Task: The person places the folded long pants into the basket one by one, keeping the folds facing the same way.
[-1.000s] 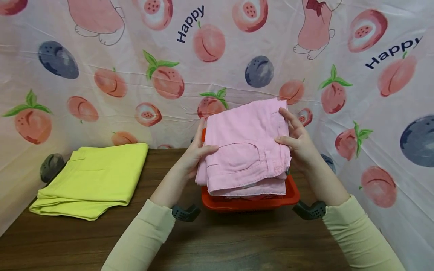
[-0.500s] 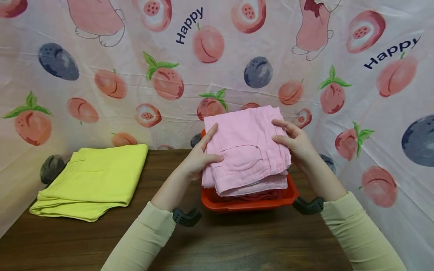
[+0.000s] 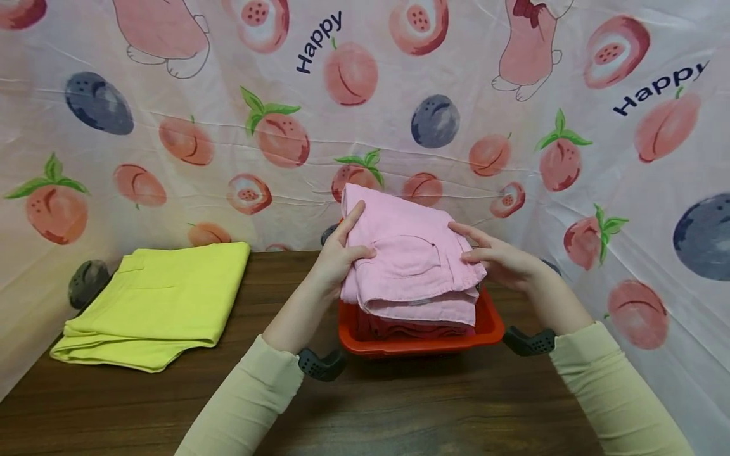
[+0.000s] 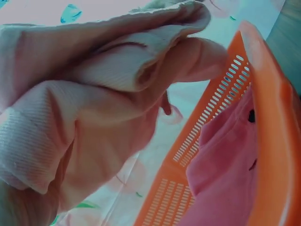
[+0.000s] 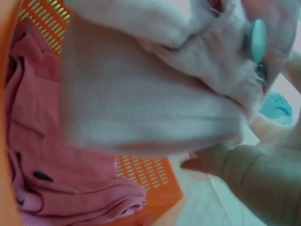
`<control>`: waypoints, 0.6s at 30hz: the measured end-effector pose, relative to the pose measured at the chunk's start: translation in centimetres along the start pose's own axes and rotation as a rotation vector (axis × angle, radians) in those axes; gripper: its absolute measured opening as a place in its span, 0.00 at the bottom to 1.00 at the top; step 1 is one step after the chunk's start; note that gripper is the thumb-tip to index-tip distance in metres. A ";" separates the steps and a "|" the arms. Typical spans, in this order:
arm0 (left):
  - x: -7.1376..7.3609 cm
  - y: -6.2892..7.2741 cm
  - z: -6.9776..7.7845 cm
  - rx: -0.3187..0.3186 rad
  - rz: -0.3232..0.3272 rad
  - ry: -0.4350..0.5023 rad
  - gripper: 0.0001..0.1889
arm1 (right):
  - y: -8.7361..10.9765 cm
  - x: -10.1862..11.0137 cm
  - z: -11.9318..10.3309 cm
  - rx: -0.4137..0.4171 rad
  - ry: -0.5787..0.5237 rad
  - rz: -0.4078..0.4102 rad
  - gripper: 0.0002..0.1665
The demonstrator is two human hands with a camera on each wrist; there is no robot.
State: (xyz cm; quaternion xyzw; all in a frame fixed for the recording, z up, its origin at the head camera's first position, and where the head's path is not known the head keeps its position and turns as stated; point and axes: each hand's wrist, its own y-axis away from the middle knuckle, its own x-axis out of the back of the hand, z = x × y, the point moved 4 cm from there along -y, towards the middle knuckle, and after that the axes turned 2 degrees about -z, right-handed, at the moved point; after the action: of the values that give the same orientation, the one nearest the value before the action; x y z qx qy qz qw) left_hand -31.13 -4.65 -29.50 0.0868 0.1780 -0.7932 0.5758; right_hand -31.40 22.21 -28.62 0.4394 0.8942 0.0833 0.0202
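Note:
Folded light pink pants (image 3: 399,253), with a pocket and waistband showing, are held tilted above a red plastic basket (image 3: 422,347). At their left side my left hand (image 3: 333,259) grips them, thumb on the front face and index finger along the edge. My right hand (image 3: 502,256) holds the right side between thumb and fingers. The left wrist view shows the layered folds of the pants (image 4: 84,108) over that hand. Inside the slotted basket lies a darker pink garment (image 5: 70,160), partly hidden by the pants. A green button-like piece (image 5: 257,40) shows on the waistband.
Folded yellow pants (image 3: 165,297) lie on the dark wooden table (image 3: 399,405), left of the basket. A fruit-printed curtain (image 3: 365,126) stands behind the table and along both sides. Dark wrist devices (image 3: 322,365) sit by both cuffs.
The pants' right upper corner has dropped, while the left upper corner has risen. My left index finger came round onto the front edge, and my right hand shifted lower on the fabric.

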 end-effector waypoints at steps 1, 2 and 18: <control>-0.1 -0.1 0.1 -0.004 0.001 0.007 0.47 | 0.1 0.0 0.3 -0.007 0.012 -0.024 0.45; -0.1 -0.1 0.2 -0.006 0.001 0.015 0.47 | 0.1 0.0 0.5 -0.012 0.022 -0.042 0.45; 0.9 0.1 -1.8 0.262 -0.110 -0.153 0.51 | 0.1 -0.1 2.1 0.206 -0.101 0.035 0.47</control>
State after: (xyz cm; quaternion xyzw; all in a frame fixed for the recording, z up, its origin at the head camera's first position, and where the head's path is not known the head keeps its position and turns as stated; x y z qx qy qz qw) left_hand -31.47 -4.77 -31.47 0.0906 0.0332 -0.8444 0.5270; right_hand -31.09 22.47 -30.72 0.4582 0.8881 -0.0309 0.0184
